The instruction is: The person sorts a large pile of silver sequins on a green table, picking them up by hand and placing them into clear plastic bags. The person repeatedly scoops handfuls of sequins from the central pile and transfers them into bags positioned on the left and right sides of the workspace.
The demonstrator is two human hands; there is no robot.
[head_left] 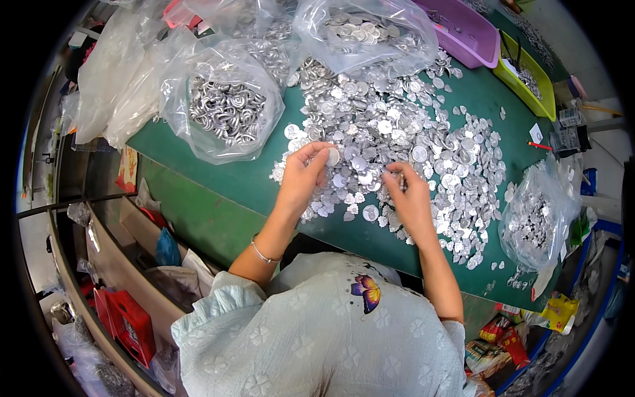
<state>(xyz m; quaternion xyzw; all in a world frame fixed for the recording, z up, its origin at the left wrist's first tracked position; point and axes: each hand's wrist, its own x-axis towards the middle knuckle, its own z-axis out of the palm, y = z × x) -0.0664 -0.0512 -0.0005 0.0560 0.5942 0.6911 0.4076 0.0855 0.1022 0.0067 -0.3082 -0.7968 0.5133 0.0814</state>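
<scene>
A broad heap of small silver metal pieces (390,126), many round or scallop-edged, is spread over the green table (228,178). At the heap's near left edge, my left hand (304,173) pinches a round silver disc (333,157) between thumb and fingers. My right hand (410,195) hovers over the near part of the heap, its fingers curled together. Something small and dark shows between those fingers, too small to name. A larger round disc (370,213) lies on the table between my hands.
Clear plastic bags of silver parts stand at the left (264,142) and back (413,56). Another bag (552,212) sits at the right edge. A purple basket (473,46) and a yellow-green basket (544,89) are at back right. Open drawers (142,241) flank the left side.
</scene>
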